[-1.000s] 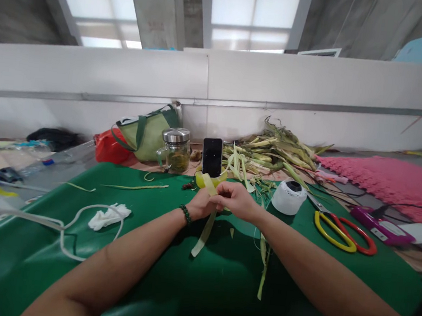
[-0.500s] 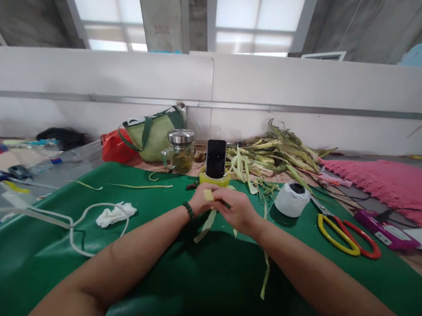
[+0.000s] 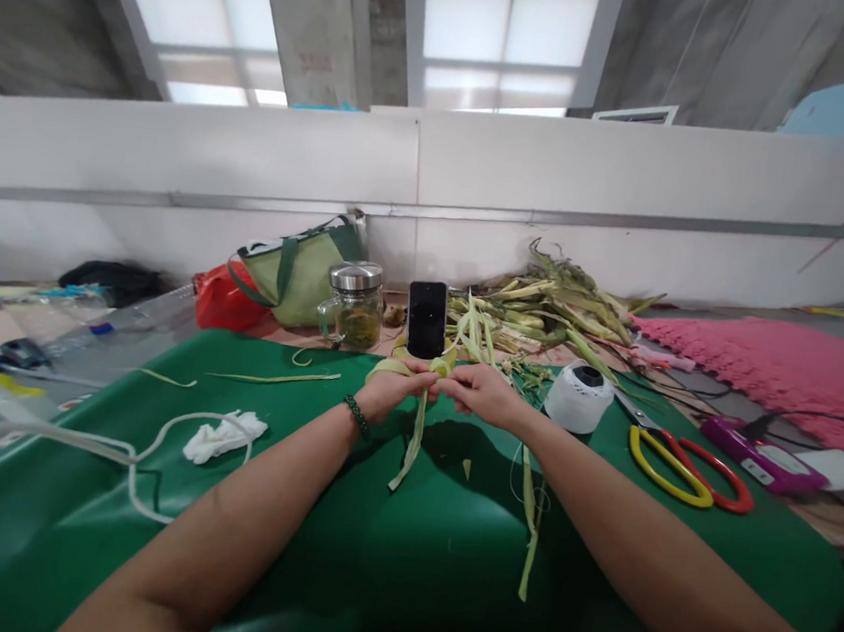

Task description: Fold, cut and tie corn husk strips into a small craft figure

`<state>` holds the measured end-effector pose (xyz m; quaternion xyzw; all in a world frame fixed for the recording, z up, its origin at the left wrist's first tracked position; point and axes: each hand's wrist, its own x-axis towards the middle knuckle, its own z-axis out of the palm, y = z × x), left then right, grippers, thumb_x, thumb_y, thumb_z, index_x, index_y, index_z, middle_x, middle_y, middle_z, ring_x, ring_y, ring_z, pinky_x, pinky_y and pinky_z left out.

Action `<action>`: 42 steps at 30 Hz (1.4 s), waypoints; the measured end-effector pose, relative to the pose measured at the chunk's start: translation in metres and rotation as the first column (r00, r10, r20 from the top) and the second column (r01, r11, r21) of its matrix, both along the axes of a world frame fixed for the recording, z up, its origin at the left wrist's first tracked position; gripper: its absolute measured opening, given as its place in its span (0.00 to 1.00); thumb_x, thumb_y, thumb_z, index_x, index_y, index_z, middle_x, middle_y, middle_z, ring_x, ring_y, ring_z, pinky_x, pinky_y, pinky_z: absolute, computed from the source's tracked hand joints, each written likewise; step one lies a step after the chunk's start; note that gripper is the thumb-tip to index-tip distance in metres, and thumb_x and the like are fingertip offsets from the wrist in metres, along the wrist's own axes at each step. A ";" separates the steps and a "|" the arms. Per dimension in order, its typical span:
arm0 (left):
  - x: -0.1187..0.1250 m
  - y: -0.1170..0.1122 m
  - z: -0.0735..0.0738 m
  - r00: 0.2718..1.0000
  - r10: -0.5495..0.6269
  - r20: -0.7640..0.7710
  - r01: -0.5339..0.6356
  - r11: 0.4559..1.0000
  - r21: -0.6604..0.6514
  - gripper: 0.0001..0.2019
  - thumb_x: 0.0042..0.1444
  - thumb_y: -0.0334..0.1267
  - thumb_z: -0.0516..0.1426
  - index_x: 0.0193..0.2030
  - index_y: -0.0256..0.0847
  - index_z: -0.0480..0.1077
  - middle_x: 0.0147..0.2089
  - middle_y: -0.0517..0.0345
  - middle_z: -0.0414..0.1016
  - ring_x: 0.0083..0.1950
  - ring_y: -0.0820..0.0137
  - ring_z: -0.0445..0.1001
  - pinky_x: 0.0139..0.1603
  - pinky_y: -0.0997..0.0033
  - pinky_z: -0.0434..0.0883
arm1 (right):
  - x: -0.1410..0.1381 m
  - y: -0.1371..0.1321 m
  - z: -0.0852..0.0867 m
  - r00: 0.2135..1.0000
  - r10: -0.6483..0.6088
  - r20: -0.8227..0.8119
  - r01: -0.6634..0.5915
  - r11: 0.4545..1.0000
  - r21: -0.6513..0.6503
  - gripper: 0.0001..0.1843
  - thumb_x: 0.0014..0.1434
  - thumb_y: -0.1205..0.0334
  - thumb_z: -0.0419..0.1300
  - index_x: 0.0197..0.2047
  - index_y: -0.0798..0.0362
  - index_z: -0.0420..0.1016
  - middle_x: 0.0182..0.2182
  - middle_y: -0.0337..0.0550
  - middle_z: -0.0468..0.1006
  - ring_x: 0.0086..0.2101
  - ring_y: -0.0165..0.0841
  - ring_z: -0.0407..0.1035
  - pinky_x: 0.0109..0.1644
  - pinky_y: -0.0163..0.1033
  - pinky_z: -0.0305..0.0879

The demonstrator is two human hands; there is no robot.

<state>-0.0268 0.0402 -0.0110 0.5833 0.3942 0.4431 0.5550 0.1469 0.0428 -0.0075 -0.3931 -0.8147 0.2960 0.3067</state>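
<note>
My left hand (image 3: pixel 388 395), with a beaded bracelet at the wrist, pinches a pale green leaf strip (image 3: pixel 414 446) that hangs down over the green mat. A folded or knotted part of the strip shows between both hands, and another length loops behind the left fingers. My right hand (image 3: pixel 487 394) is closed at the fingertips on the same strip, just right of the left thumb. Exactly how the fingertips grip it is too small to see. Behind the hands a phone (image 3: pixel 426 321) stands upright.
A white thread spool (image 3: pixel 579 399) and red-and-yellow-handled scissors (image 3: pixel 678 468) lie to the right. Dried leaves (image 3: pixel 559 305) are heaped at the back, beside a lidded glass mug (image 3: pixel 356 314). White cable (image 3: pixel 85 431) and crumpled tissue (image 3: pixel 224 437) lie left on the green mat (image 3: pixel 337 548).
My hands have drawn slightly apart, and the folded part of the strip now shows between them. The right hand has shifted a little to the right. The view has shifted slightly.
</note>
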 end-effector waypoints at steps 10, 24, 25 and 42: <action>-0.002 0.002 0.000 0.998 0.061 -0.012 -0.060 0.998 0.024 0.15 0.37 0.43 0.68 0.25 0.34 0.72 0.22 0.56 0.76 0.27 0.70 0.75 0.36 0.68 0.73 | 0.009 0.001 0.005 0.998 -0.042 0.042 0.038 0.995 0.090 0.20 0.55 0.51 0.55 0.18 0.54 0.66 0.09 0.31 0.61 0.14 0.24 0.56 0.20 0.31 0.50; 0.000 0.001 0.000 0.985 0.175 0.000 -0.175 0.983 0.054 0.13 0.38 0.40 0.67 0.24 0.33 0.71 0.22 0.54 0.76 0.27 0.68 0.76 0.36 0.66 0.74 | 0.014 0.006 0.006 0.995 -0.054 0.078 0.048 0.996 0.073 0.22 0.55 0.50 0.56 0.15 0.54 0.62 0.09 0.32 0.61 0.13 0.23 0.55 0.18 0.30 0.50; 0.000 0.001 0.000 0.985 0.172 0.000 -0.172 0.983 0.058 0.12 0.38 0.40 0.67 0.23 0.33 0.71 0.22 0.54 0.76 0.27 0.68 0.76 0.36 0.66 0.74 | 0.013 0.005 0.007 0.996 -0.051 0.075 0.045 0.996 0.076 0.23 0.55 0.49 0.56 0.15 0.54 0.62 0.09 0.32 0.61 0.13 0.23 0.54 0.18 0.30 0.50; 0.019 -0.021 -0.013 0.886 0.291 -0.361 -0.114 0.891 0.439 0.07 0.48 0.36 0.57 0.25 0.37 0.74 0.25 0.58 0.74 0.30 0.70 0.69 0.31 0.73 0.65 | -0.003 0.008 -0.004 0.946 0.004 -0.323 -0.036 0.995 -0.094 0.21 0.45 0.45 0.63 0.21 0.57 0.71 0.18 0.36 0.68 0.24 0.27 0.61 0.28 0.34 0.57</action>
